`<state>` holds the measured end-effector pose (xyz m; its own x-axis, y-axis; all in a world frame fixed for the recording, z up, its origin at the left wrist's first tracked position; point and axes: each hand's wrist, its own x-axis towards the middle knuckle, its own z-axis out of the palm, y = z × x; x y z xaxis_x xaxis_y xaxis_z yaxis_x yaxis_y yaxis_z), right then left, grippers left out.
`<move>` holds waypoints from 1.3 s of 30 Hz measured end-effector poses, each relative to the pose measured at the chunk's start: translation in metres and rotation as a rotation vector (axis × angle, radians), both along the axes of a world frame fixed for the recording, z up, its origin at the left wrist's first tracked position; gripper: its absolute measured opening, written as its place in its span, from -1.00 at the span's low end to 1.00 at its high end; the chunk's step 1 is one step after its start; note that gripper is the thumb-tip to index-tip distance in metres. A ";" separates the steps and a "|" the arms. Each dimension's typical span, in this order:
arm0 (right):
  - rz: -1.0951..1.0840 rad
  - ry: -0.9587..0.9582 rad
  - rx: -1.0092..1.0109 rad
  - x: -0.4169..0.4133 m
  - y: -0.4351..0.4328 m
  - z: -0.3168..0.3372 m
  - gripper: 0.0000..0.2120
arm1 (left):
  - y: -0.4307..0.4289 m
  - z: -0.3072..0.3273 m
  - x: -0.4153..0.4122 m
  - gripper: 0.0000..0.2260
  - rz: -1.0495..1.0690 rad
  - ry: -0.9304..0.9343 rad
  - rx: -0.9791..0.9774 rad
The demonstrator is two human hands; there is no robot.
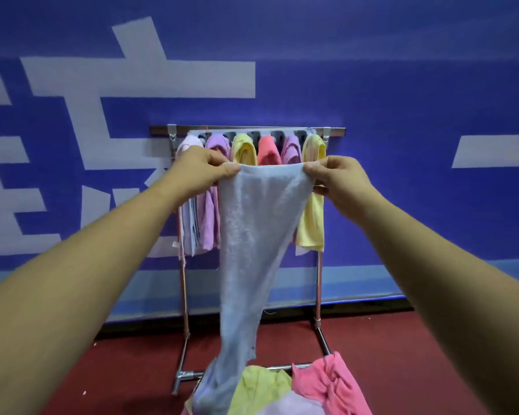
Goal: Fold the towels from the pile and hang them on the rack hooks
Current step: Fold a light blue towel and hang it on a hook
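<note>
forearms [72, 295] fill the lower corners; left hand [198, 172] and right hand [339, 181] each pinch a top corner of the pale blue towel [258, 235] at frame centre. i see its long axis hanging down to the pile [282, 390], rack [246, 130] behind.

The rack [252, 129] is pretty crowded: six hung towels [268, 152] sit side by side along the top bar, bracket to bracket, with only slim dark slots between them up top. The blue towel [252, 235], stretched between the left hand [198, 172] and right hand [339, 178], drapes right in front of the middle ones, so that stretch is blocked. There's open room above the bar against the wall [402, 85] and out past both posts. Down low, the pile [282, 387] crowds the base bar.
</note>
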<state>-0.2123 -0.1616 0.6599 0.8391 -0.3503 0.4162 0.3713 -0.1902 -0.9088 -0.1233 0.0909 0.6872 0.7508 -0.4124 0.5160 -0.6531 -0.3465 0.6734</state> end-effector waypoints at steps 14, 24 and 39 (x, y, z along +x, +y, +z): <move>0.040 -0.043 -0.084 -0.002 -0.012 -0.007 -0.89 | 0.002 -0.003 -0.006 -0.89 -0.032 -0.066 0.110; 0.025 0.048 -0.149 -0.001 -0.021 -0.012 -0.97 | 0.001 -0.005 -0.014 -0.91 -0.218 0.029 0.239; -0.206 0.048 -0.156 0.014 -0.022 -0.016 -0.80 | -0.023 0.003 -0.042 -0.71 -0.349 -0.098 0.438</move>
